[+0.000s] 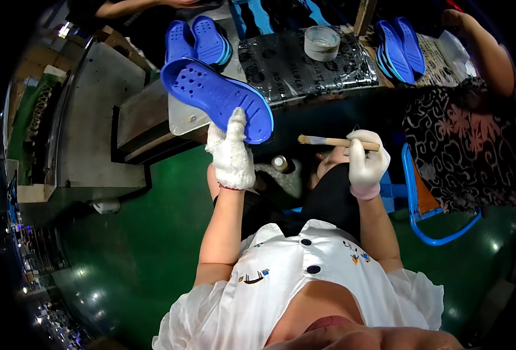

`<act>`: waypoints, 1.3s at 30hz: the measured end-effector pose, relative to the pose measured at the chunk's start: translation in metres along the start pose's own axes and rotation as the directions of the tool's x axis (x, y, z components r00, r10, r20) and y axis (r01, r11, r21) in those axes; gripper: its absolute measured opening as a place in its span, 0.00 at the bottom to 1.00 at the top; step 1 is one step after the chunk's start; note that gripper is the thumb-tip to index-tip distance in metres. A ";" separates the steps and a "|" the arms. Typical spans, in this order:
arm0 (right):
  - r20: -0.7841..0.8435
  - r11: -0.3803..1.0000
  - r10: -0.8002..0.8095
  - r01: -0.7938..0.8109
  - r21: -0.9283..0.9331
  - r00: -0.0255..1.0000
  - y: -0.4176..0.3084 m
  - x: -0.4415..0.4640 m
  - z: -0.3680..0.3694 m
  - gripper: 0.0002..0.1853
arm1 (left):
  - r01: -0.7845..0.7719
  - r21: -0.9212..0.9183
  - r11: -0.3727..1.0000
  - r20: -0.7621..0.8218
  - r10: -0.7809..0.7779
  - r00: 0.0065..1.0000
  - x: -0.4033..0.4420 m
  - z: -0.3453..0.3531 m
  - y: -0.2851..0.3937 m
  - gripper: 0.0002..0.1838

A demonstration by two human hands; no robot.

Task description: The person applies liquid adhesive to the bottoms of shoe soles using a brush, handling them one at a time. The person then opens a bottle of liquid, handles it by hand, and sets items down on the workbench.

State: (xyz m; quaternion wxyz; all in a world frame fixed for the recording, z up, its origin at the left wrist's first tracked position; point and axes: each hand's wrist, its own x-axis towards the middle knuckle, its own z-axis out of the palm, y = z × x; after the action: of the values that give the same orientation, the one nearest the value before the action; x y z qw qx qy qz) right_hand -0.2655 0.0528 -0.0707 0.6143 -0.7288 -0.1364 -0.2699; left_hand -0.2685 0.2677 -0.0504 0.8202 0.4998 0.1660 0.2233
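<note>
Blue sole (218,98) is at the upper left-centre of the frame; the left hand (233,156) grips it, thumb on top; the right hand (368,163) pinches a brush (338,142) — apart from it. Even strokes would need the sole held steady.

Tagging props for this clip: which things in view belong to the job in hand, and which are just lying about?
Job:
blue sole, in left hand
brush, in right hand
probably other soles, round pot

Likely just lying about:
blue chair frame
metal cabinet
</note>
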 end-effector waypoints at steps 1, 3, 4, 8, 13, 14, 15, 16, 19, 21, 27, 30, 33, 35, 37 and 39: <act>-0.020 0.991 0.114 -0.112 0.074 0.993 0.013 -0.005 0.001 0.05 | 0.019 -0.065 0.998 -0.010 -0.020 1.000 0.002 0.004 0.008 0.17; 0.003 0.917 0.369 -0.364 0.165 0.930 0.050 -0.024 0.006 0.03 | 0.177 0.051 0.983 -0.007 -0.177 0.984 0.004 0.006 0.022 0.18; 0.038 0.884 0.423 -0.422 0.200 0.905 0.079 -0.039 0.009 0.03 | 0.176 0.092 0.980 0.000 -0.177 0.984 0.004 0.019 0.025 0.18; 0.076 0.864 0.424 -0.378 -0.332 0.903 0.119 -0.067 0.014 0.07 | 0.267 0.367 0.891 0.198 -0.355 0.914 -0.002 0.062 0.018 0.18; 0.131 0.793 0.609 -0.598 -0.119 0.782 0.130 -0.058 0.008 0.08 | 0.146 0.488 0.860 0.517 -0.420 0.746 -0.005 0.153 -0.009 0.22; 0.090 0.804 0.587 -0.568 -0.176 0.804 0.135 -0.057 0.009 0.08 | 0.089 0.506 0.858 0.570 -0.409 0.712 0.003 0.169 -0.019 0.22; 0.079 0.768 0.634 -0.615 -0.176 0.769 0.139 -0.056 0.008 0.09 | 0.053 0.520 0.852 0.584 -0.401 0.706 0.008 0.188 -0.026 0.22; 0.090 0.781 0.612 -0.584 -0.220 0.785 0.143 -0.055 0.006 0.10 | 0.019 0.534 0.845 0.598 -0.394 0.698 0.014 0.205 -0.030 0.21; 0.129 0.764 0.635 -0.594 -0.253 0.762 0.153 -0.057 0.004 0.12 | -0.046 0.578 0.815 0.622 -0.403 0.671 0.033 0.251 -0.044 0.20; 0.149 0.770 0.634 -0.603 -0.210 0.758 0.149 -0.052 0.002 0.12 | -0.070 0.597 0.799 0.617 -0.402 0.676 0.046 0.280 -0.056 0.20; 0.132 0.751 0.658 -0.658 -0.046 0.742 0.145 -0.050 -0.001 0.12 | -0.155 0.591 0.792 0.652 -0.355 0.670 0.077 0.345 -0.084 0.21; 0.151 0.719 0.688 -0.694 -0.012 0.710 0.147 -0.053 0.000 0.12 | -0.138 0.553 0.822 0.643 -0.315 0.698 0.074 0.346 -0.089 0.22; 0.164 0.713 0.696 -0.700 -0.046 0.699 0.145 -0.051 0.003 0.12 | -0.133 0.610 0.781 0.564 -0.309 0.766 0.064 0.349 -0.078 0.22; 0.175 0.718 0.694 -0.687 -0.112 0.698 0.150 -0.052 0.005 0.12 | -0.130 0.561 0.818 0.635 -0.324 0.701 0.067 0.357 -0.080 0.25; 0.160 0.708 0.704 -0.701 -0.080 0.692 0.158 -0.057 0.009 0.11 | 0.005 0.525 0.851 0.650 -0.404 0.644 0.081 0.368 -0.100 0.38; 0.140 0.720 0.691 -0.692 -0.055 0.709 0.159 -0.058 0.006 0.11 | -0.374 0.661 0.651 0.620 -0.194 0.760 0.078 0.360 -0.109 0.39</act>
State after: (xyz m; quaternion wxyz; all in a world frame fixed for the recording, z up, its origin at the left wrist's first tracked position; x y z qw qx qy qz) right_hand -0.2269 0.0335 -0.2349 0.6590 -0.7446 0.1000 0.0353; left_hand -0.0024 -0.0029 0.0086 0.5279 0.8459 -0.0753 -0.0083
